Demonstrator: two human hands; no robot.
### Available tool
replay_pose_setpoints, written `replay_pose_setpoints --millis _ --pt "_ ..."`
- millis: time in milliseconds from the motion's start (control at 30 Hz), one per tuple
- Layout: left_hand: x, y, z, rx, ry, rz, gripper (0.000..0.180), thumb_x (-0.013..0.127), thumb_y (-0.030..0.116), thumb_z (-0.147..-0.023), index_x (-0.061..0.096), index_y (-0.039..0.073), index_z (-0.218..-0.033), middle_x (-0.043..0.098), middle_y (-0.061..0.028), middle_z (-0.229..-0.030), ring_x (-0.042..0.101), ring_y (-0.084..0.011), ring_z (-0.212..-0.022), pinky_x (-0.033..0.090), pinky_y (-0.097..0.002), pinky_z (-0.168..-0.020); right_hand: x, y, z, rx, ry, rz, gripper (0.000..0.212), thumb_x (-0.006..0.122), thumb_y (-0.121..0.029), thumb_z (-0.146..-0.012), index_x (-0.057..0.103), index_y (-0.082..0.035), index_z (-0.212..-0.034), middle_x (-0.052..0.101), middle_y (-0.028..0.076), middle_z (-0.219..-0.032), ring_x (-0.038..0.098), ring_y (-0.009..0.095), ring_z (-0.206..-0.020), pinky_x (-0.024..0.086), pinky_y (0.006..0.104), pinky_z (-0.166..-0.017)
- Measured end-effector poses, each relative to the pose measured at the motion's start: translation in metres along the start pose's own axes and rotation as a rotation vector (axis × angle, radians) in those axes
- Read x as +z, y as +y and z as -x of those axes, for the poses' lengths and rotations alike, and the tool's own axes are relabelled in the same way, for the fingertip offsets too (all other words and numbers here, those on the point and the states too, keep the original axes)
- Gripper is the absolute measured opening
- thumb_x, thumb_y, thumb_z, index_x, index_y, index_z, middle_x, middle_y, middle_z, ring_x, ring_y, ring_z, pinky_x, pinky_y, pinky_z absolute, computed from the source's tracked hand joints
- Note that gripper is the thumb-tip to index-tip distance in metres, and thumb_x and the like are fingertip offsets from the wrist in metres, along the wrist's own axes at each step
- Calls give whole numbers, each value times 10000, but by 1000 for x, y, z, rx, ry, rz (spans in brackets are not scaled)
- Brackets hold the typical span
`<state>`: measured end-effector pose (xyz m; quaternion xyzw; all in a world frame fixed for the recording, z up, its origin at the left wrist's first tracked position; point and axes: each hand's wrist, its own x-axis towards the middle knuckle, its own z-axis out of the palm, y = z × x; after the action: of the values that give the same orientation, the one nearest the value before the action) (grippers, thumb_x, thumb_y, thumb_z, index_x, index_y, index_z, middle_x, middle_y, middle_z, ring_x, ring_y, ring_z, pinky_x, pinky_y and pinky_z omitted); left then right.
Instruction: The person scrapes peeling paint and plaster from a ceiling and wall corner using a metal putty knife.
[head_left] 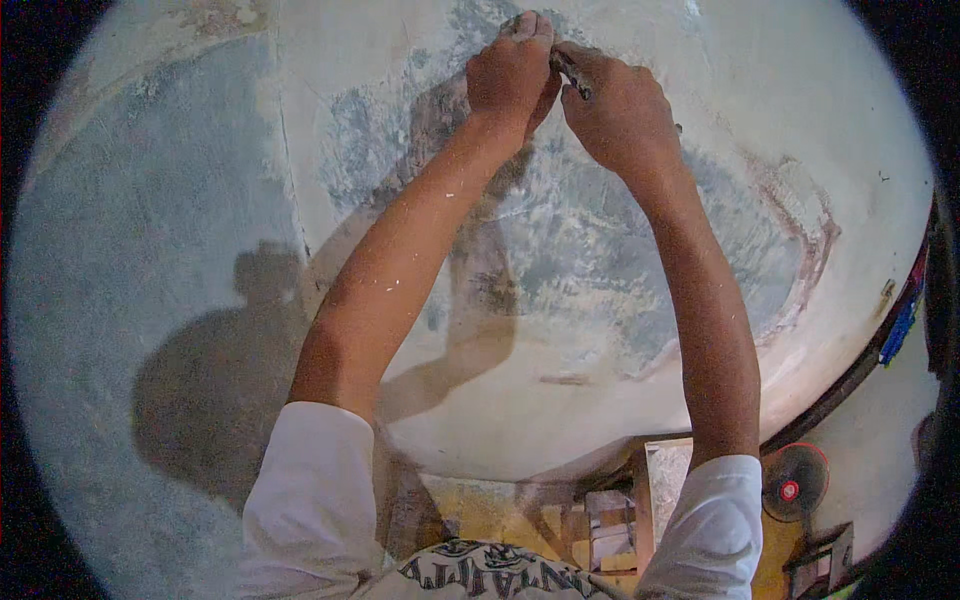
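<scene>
Both my arms reach up across a patchy plastered wall [590,240], mottled white and blue-grey. My right hand [625,115] is closed around a dark, narrow hand tool [573,75]; only part of it shows by the thumb, and its working end is hidden. Beside it, close to that tool, my left hand [508,80] is closed with fingers curled and bent toward the wall. Whatever it may be gripping is hidden behind its fingers. White specks dot my left forearm. Shadows of my head and arms fall on the wall.
A smoother blue-grey area [190,190] fills the left, divided from the white plaster by a vertical line. Rough brownish plaster edges [815,235] run on the right. Low at the right are a round fan [793,482] and a blue object [897,335]. Wooden framing [643,510] stands below.
</scene>
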<state>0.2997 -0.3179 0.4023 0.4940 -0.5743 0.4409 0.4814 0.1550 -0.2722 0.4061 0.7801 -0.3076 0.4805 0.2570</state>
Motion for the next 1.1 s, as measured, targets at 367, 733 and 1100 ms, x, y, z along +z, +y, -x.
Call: replay_pose_setpoints --millis 367,733,1100 --pt "4 -3 1 -38 38 40 425 550 155 -858 537 107 -1280 549 -94 -1308 656 -347 -935 550 -473 -761 7 1 3 6 -19 51 399 588 -144 -814 621 -168 -1210 667 215 -861 647 401 -771 537 486 -734" --pt "10 -3 -3 -15 98 41 370 526 136 -869 568 179 -1234 615 -99 -1201 641 -342 -963 528 -465 -794 2 1 1 30 -18 54 418 606 -144 -807 615 -206 -1220 669 211 -856 646 405 -785 537 486 -737" --pt "3 5 0 -93 -18 121 451 581 172 -825 551 105 -1271 598 -105 -1241 663 -352 -900 550 -480 -733 3 6 7 42 -39 47 415 611 -155 -816 607 -219 -1226 671 213 -870 643 412 -795 536 488 -729"
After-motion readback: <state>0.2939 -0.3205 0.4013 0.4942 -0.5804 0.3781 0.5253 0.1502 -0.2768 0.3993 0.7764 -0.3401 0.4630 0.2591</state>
